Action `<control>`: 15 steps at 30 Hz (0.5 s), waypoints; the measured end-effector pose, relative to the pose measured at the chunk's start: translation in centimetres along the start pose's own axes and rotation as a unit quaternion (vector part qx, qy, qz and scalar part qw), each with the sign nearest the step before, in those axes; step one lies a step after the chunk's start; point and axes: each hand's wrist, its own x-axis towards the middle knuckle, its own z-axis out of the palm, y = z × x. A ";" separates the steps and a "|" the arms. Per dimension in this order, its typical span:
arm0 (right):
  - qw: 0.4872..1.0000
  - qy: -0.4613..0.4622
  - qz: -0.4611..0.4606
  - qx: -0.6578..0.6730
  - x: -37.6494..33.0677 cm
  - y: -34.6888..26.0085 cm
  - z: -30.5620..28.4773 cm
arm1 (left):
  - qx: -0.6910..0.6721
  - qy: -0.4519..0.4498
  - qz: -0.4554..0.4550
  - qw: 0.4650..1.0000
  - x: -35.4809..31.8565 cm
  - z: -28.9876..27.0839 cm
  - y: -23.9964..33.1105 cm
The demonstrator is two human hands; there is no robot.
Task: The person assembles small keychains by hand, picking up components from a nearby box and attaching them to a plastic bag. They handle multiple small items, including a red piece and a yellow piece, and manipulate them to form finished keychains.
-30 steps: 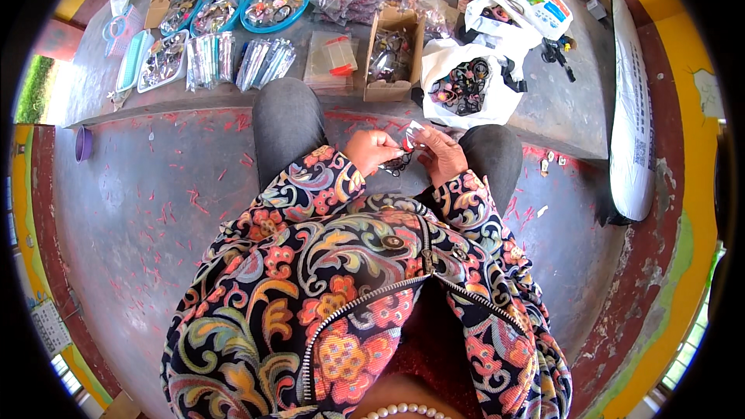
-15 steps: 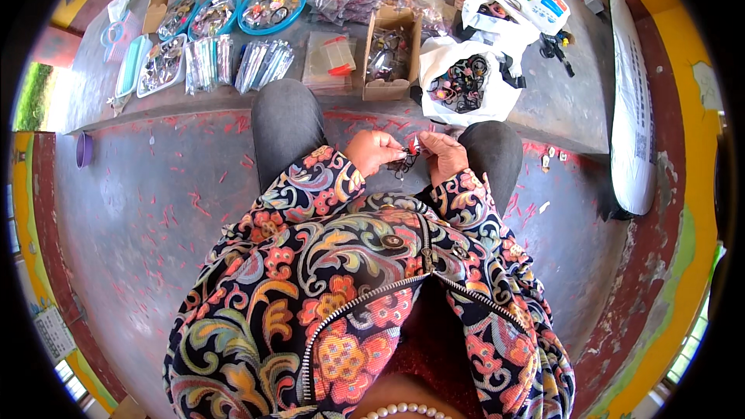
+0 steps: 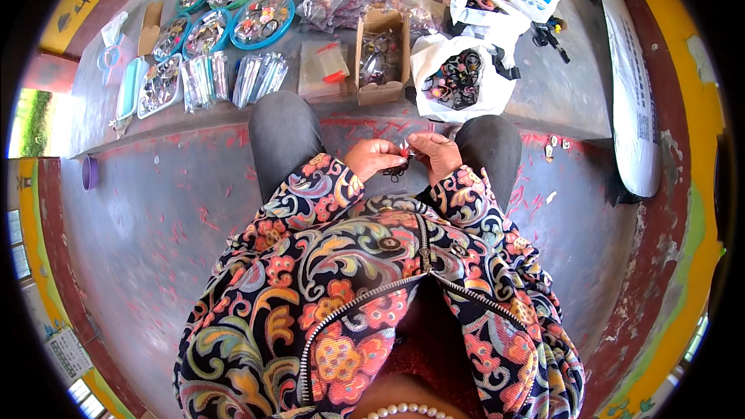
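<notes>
Between my knees, my left hand (image 3: 374, 157) pinches a small bundle of black looped cords (image 3: 396, 171), which look like hair ties and hang below the fingertips. A little red piece (image 3: 405, 153) shows at the top of the bundle. My right hand (image 3: 438, 154) is closed at the same spot, its thumb and forefinger pinching at the red piece and a small pale tip above it. The fingers hide part of what they hold. Beyond the right knee, a white plastic bag (image 3: 425, 95) stands open with many similar black loops (image 3: 459, 81) and coloured ornaments inside.
On the raised grey ledge (image 3: 563, 97) ahead stand a cardboard box (image 3: 380, 93), flat clear packets (image 3: 322, 77), bundled plastic sleeves (image 3: 260, 77) and blue and green baskets (image 3: 264, 19) of small trinkets. Red scraps litter the floor (image 3: 155, 248). A long white panel (image 3: 632, 101) leans at the right.
My right hand has shifted slightly left and up, closer to the left fingertips, and its fingers now cover more of the red piece. The whole view has tilted a little.
</notes>
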 end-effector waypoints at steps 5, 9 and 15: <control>1.000 -0.014 -0.006 0.015 -0.3 0.0 0.4 | 0.039 0.023 -0.006 0.999 -0.1 -0.3 0.1; 0.999 -0.044 0.001 0.014 0.2 0.2 0.1 | 0.008 0.061 0.016 0.998 0.2 -0.9 -0.9; 0.997 -0.063 0.012 -0.036 0.0 0.6 -0.2 | -0.059 0.068 0.023 0.996 0.0 -0.6 -0.3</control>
